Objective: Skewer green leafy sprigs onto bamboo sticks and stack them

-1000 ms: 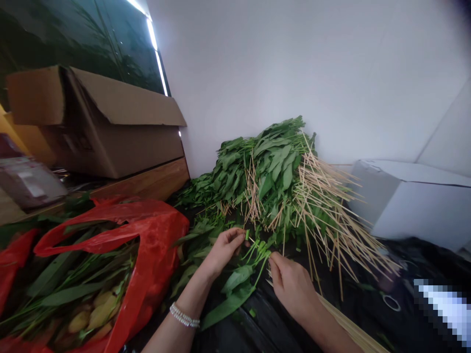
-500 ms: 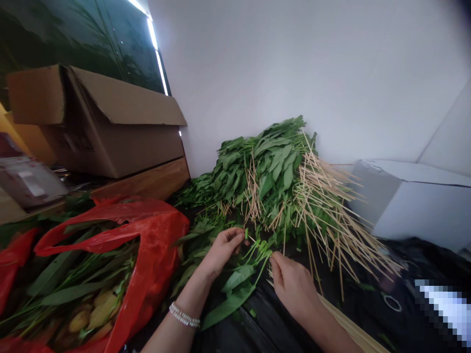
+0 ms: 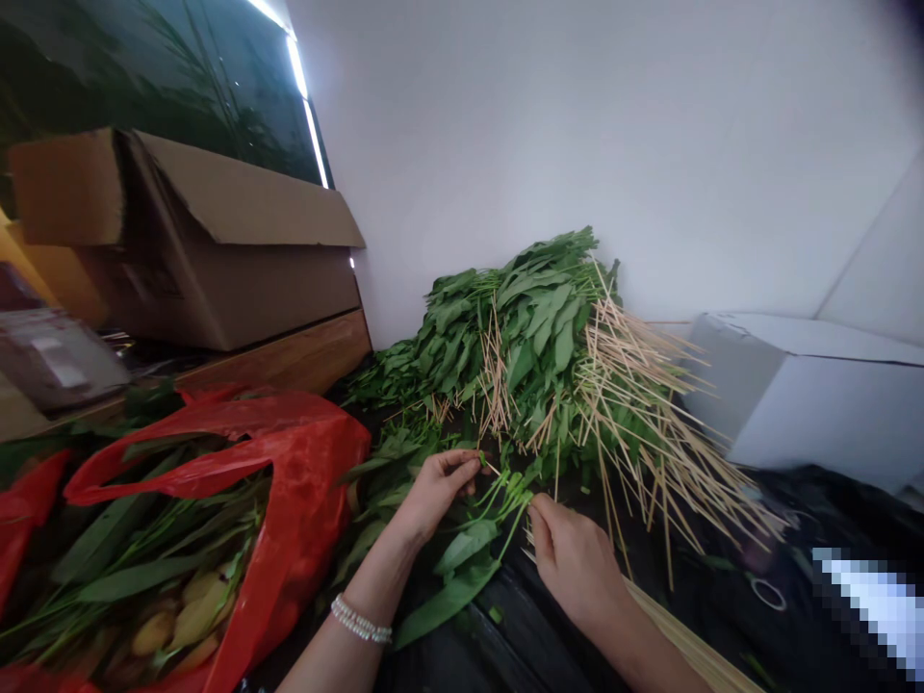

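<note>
Between my hands, a thin wooden skewer carries several green leafy stems threaded near my right fingers. My left hand, with a beaded bracelet at its wrist, pinches a short green stem piece at the skewer's tip. My right hand is closed round the skewer, thumb and forefinger against the threaded stems. Broad green leaves hang from them above black plastic. Just behind my hands rises a heap of skewered leafy greens, its bare skewers fanning out to the right.
At left stands an open red plastic bag of leaves and yellowish round items. Behind it, an open cardboard box rests on a wooden ledge. A white box is at right. More bare skewers lie beneath my right forearm.
The green piece in my left fingers has tilted and sits slightly lower at the skewer's tip. My right hand has hardly moved.
</note>
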`<state>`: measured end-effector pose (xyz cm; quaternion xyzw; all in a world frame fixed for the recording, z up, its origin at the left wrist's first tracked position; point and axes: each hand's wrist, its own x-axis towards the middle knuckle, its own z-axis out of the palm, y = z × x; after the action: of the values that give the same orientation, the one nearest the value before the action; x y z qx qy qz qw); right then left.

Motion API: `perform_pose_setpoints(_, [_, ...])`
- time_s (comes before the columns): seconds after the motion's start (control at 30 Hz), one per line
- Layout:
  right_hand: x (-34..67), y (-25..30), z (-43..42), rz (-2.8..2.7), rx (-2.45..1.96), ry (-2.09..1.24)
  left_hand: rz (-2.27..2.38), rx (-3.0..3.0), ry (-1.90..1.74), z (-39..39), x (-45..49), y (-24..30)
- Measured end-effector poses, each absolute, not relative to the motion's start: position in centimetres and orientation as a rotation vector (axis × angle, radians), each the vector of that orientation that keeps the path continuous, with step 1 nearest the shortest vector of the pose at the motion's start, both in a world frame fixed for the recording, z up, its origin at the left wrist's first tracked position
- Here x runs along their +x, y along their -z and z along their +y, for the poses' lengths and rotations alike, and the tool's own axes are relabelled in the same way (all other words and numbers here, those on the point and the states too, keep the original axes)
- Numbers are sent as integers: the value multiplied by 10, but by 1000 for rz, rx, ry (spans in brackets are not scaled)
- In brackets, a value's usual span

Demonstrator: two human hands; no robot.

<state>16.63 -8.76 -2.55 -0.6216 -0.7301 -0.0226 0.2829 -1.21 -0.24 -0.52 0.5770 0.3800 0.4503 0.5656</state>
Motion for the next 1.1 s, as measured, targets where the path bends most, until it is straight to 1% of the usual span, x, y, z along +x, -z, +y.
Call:
perform_pose_setpoints(0.7, [166,27,-88,-1963,-1662,70,973,1259,-1120,-2,-12,4])
perform_pose_setpoints(1.1, [166,32,-88,-1975,-1693,30,974,1232,-1048,-3,-12,6])
